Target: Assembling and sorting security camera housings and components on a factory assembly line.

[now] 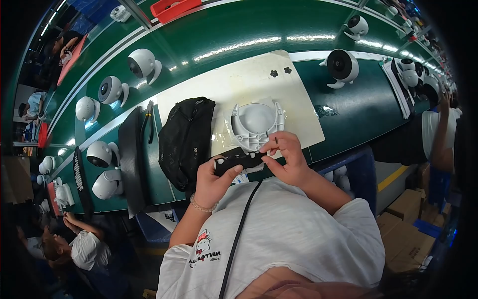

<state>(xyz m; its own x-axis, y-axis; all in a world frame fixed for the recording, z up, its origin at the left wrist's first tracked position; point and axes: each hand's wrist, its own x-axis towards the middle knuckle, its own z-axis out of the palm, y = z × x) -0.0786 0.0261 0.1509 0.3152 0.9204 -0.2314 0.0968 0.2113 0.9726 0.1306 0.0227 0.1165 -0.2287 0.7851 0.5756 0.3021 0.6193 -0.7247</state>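
Thumbs and fingers of my left hand [211, 180] and right hand [286, 159] pinch the flat black part [238, 161] level at mid-frame, steadying it above the table [343, 124].

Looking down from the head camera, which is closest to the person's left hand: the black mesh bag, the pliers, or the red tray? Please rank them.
From the left hand:
1. Black mesh bag, just above and left of it.
2. Pliers, farther left, past the bag.
3. Red tray, far off at the top edge.
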